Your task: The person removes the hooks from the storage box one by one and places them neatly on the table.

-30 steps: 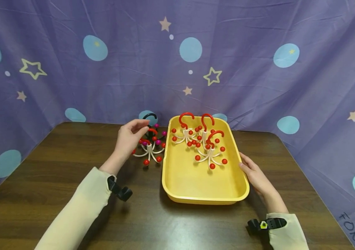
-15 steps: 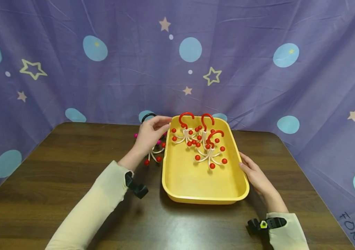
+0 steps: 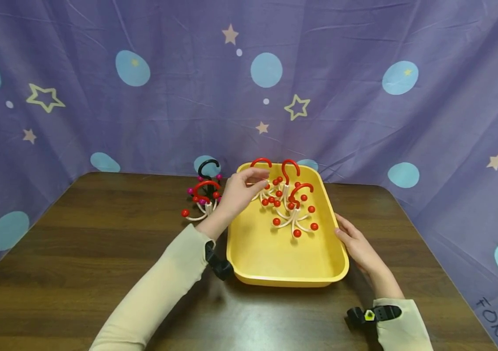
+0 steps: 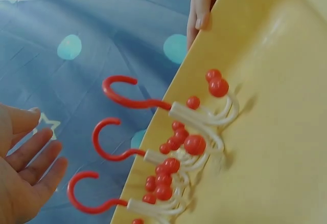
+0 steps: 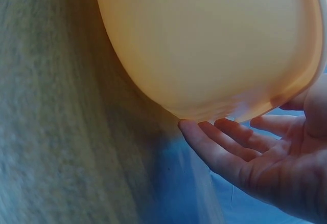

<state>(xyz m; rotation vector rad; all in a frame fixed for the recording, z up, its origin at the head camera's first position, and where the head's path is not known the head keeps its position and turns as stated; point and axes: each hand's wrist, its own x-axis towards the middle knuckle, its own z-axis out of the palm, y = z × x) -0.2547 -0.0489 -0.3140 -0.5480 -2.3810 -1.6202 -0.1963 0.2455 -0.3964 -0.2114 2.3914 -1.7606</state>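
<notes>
My left hand (image 3: 240, 192) hovers above the back left part of a yellow plastic tray (image 3: 270, 251), fingers relaxed and spread, holding nothing. In the left wrist view that hand (image 4: 30, 162) is apart from three octopus-style hangers with red hooks, white arms and red balls. They stand in the tray: a front one (image 3: 294, 215), a back right one (image 3: 286, 190) and a back left one (image 3: 261, 160), partly hidden by my left hand. My right hand (image 3: 360, 248) holds the tray's right side, thumb at the rim, and its fingers (image 5: 217, 155) touch the outer wall.
Left of the tray, on the brown wooden table (image 3: 99, 253), stand another red-and-white hanger (image 3: 208, 208), partly behind my left arm, and a black one with magenta balls (image 3: 200, 168) behind it. A purple patterned curtain (image 3: 178, 122) hangs behind the table.
My left hand has moved right, from over the hangers on the table, across the tray's left rim, to above the tray. The right hand and the tray have stayed in place.
</notes>
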